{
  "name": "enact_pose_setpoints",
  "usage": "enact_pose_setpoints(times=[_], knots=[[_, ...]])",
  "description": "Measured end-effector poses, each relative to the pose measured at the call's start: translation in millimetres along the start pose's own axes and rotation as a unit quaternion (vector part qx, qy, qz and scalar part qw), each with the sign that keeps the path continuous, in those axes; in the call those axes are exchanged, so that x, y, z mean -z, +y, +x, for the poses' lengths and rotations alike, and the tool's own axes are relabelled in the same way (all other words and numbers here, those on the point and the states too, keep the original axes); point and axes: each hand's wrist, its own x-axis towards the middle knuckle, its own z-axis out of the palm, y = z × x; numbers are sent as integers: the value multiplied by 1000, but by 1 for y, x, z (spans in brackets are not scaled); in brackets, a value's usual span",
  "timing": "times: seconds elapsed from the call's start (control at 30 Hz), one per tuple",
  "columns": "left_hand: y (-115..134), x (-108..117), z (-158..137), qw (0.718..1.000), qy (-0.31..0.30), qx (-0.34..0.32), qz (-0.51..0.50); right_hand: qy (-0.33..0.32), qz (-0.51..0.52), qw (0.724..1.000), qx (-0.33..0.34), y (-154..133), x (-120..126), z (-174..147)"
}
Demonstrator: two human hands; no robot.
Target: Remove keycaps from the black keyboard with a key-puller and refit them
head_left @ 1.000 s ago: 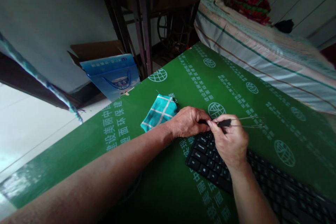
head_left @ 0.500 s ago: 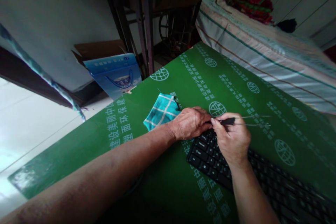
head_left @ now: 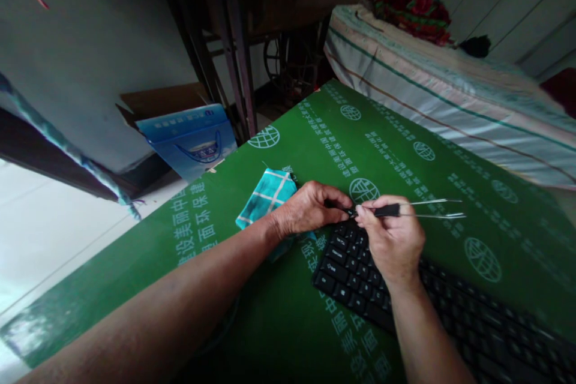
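My right hand [head_left: 390,234] is closed around the black handle of a wire keycap puller [head_left: 387,210], whose two thin metal prongs point off to the right. Its thumb and fingertips meet at the top left corner of a black keyboard [head_left: 346,267]. My left hand [head_left: 312,207] reaches that same corner, thumb and forefinger pinched together at a small dark piece between the two hands. Whether that piece is a keycap or part of the keyboard, I cannot tell. A teal checked cloth [head_left: 267,195] lies just left of my left hand, partly behind the wrist.
The keyboard rests on a green printed board [head_left: 310,138]. Beyond its far left edge stands a blue paper bag [head_left: 193,144] by a brown cardboard box [head_left: 164,99]. A bed with a striped sheet [head_left: 432,102] borders the right side. A twisted cloth cord [head_left: 67,144] hangs at left.
The view has shifted slightly, moving the scene left and a little down. My left thumb and forefinger now show apart from the knuckles, pinching at the corner. The puller stays in my right hand.
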Motion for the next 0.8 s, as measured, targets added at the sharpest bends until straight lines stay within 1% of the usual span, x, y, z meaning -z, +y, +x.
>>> enact_pose_setpoints(times=[0.07, 0.13, 0.3, 0.5, 0.6, 0.67, 0.8], knots=[[-1, 1, 1, 1000, -1, 5, -26, -2, 2, 1000, 5, 0, 0, 0], [-1, 2, 1, 1000, -5, -7, -29, -5, 3, 1000, 9, 0, 0, 0], [-1, 4, 3, 999, -4, -33, -10, -14, -1, 1000, 10, 1, 1, -1], [3, 3, 2, 1000, -1, -22, 8, -12, -10, 1000, -7, 3, -1, -1], [2, 2, 2, 1000, 9, 7, -14, 3, 4, 1000, -11, 1, -2, 0], [1, 2, 1, 999, 20, 26, -29, 23, 27, 999, -23, 0, -3, 1], [-1, 4, 2, 998, 39, 40, -16, 66, 95, 990, -83, -2, -4, 3]])
